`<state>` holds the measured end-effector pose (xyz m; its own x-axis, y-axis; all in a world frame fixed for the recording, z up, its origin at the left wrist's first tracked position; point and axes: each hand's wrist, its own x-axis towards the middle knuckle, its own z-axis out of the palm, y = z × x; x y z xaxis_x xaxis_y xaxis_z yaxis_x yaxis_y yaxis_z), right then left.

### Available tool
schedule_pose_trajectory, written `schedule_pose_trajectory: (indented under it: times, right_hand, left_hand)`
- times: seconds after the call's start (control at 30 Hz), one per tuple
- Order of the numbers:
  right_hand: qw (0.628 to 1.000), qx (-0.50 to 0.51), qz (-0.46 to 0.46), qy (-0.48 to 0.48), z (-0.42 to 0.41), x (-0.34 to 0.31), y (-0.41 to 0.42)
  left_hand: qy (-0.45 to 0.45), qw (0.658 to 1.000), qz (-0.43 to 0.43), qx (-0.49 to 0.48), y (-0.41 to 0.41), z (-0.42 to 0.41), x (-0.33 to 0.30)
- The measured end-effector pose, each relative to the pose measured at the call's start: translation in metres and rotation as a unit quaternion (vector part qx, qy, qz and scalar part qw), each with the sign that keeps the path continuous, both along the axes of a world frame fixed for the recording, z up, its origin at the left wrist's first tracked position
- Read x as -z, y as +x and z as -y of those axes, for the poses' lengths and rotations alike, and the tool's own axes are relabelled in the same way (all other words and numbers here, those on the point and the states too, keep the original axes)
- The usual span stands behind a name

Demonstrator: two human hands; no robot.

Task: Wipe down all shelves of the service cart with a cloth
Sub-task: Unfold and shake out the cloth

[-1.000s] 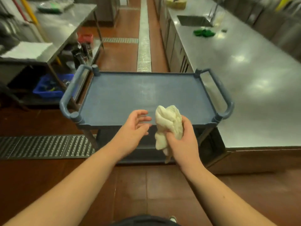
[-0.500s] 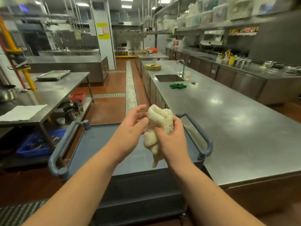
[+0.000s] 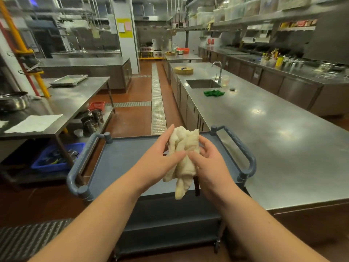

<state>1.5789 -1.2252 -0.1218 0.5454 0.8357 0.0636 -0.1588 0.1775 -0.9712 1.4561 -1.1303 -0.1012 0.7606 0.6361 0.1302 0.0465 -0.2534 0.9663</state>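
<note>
Cloth, a second ago in the right hand alone, is now bunched in both grips, left hand pinching too, above the cart; wiping not begun.

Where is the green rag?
In the head view, the green rag lies on the long steel counter to the right, just in front of the sink and its tap.
</note>
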Motion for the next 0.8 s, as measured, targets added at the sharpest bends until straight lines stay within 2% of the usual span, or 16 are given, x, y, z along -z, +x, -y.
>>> schedule_pose_trajectory:
  times: [0.07,0.17,0.23,0.33,0.57,0.63,0.7,0.8]
  right_hand:
    - [0.999,-0.021,-0.033,0.013,0.002,0.002,0.002]
    - [0.999,-0.021,-0.048,0.011,0.004,0.007,0.004]
    - [0.999,-0.022,-0.048,0.002,0.004,0.011,0.006]
    - [0.998,-0.022,-0.050,-0.016,0.005,0.015,0.011]
    - [0.996,-0.068,-0.021,-0.062,0.004,0.026,0.014]
    - [0.997,-0.035,0.024,-0.063,0.003,0.027,0.016]
    - [0.989,0.012,0.123,-0.083,0.001,0.029,0.019]
    - [0.949,0.108,0.279,-0.099,0.001,0.033,0.017]
  left_hand:
    - [-0.019,1.000,-0.008,0.010,-0.005,-0.002,0.004]
    - [-0.003,0.999,-0.001,-0.049,-0.011,-0.006,0.010]
    - [-0.060,0.994,0.023,-0.088,-0.019,-0.013,0.012]
    - [-0.171,0.980,0.066,-0.075,-0.032,-0.021,0.014]
    - [-0.120,0.986,0.088,-0.074,-0.034,-0.019,0.020]
    - [-0.122,0.985,0.096,-0.075,-0.034,-0.018,0.021]
    - [-0.133,0.983,0.104,-0.078,-0.033,-0.017,0.021]
    - [-0.173,0.972,0.117,-0.109,-0.027,-0.019,0.024]
